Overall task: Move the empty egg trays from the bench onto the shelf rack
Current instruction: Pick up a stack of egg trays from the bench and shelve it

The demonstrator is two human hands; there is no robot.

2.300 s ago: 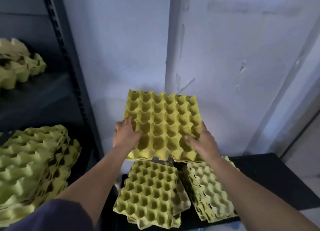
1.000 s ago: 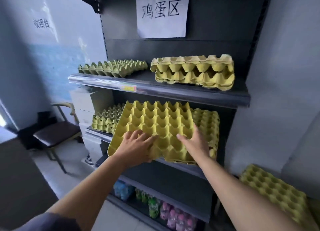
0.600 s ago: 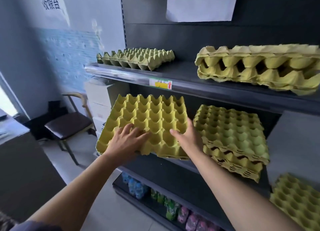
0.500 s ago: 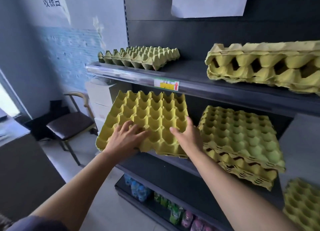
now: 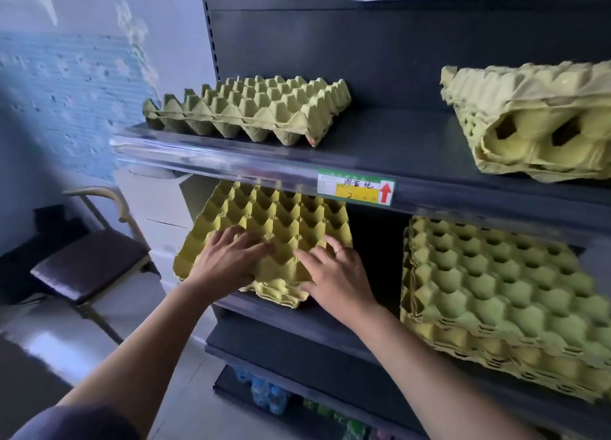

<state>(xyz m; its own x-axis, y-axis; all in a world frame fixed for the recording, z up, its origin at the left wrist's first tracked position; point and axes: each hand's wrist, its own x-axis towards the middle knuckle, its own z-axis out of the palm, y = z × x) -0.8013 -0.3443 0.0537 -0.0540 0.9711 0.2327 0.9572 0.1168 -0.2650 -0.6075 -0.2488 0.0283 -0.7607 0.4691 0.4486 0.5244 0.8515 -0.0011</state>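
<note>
Egg tray (image 5: 264, 228) on middle shelf (image 5: 297, 317) of shelf rack (image 5: 380, 52), both hands on top of it.

Observed: the yellow tray lies cups-up at the left end of the middle shelf, its front edge projecting past the shelf lip, with further layered tray edges visible beneath its front. Left hand (image 5: 228, 261) and right hand (image 5: 334, 274) rest flat on the tray's near half, fingers spread and extended, not clenched; whether either thumb hooks under the front edge cannot be told. A ring shows on the right hand. A stack of trays (image 5: 496, 294) sits on the same shelf, apart to the right. On the upper shelf (image 5: 231, 162): one tray (image 5: 251, 109) at left, a second stack (image 5: 535, 119) at right, and a price label (image 5: 355, 190) on the front edge. A chair (image 5: 89, 264) stands left of the rack.
</note>
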